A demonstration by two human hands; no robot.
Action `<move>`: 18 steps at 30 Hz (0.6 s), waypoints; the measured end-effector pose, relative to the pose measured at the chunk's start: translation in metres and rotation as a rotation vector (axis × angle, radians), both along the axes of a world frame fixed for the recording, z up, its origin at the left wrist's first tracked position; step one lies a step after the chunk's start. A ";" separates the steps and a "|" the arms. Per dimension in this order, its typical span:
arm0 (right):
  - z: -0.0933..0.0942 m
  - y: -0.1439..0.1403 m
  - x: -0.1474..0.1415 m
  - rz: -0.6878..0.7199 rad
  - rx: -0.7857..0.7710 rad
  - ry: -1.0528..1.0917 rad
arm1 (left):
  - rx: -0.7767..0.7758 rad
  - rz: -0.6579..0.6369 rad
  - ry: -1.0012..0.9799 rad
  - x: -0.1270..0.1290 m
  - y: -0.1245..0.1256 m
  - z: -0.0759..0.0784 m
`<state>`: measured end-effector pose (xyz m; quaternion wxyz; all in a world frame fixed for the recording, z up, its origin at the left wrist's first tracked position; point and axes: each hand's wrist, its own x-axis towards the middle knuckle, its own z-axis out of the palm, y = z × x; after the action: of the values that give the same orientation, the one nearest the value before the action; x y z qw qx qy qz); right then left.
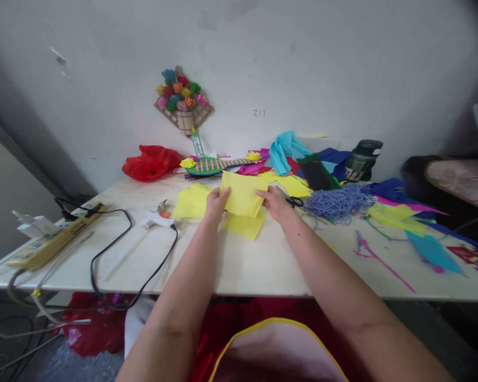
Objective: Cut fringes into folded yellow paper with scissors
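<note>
Both hands grip a yellow paper sheet (244,194) just above the table (239,260), L hand (216,204) pinching its left edge, R hand (276,204) its right, w/ more yellow sheets (245,225) under the fingers, scissors (293,201) just right of R fingertips; looks like folding/lining-up step, next needs edges matched & creased.

Soft, even daylight fills the scene, brightest on the far wall (322,63) and the pale surface (242,260). Shadows are faint; a darker band falls along the far left, and the space beneath the surface is dim. No harsh glare shows. The wide lens bends the near edge of the surface and darkens the corners, most at the upper right. The near forearms look stretched and slightly soft.
</note>
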<state>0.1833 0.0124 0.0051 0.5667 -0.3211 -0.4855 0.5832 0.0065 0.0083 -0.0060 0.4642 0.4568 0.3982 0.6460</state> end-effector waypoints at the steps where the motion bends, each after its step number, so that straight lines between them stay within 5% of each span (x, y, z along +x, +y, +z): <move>1: 0.000 0.000 -0.001 0.001 0.001 0.025 | 0.002 -0.004 -0.007 0.000 0.001 0.000; 8: 0.004 -0.002 0.001 0.003 -0.019 0.147 | 0.028 0.043 -0.031 0.000 0.002 0.000; 18: 0.002 0.000 0.008 0.037 -0.140 0.043 | 0.026 0.128 -0.017 0.001 0.001 0.001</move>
<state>0.1909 0.0123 0.0071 0.5422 -0.3383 -0.4369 0.6330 0.0078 0.0096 -0.0047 0.4192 0.4307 0.4140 0.6836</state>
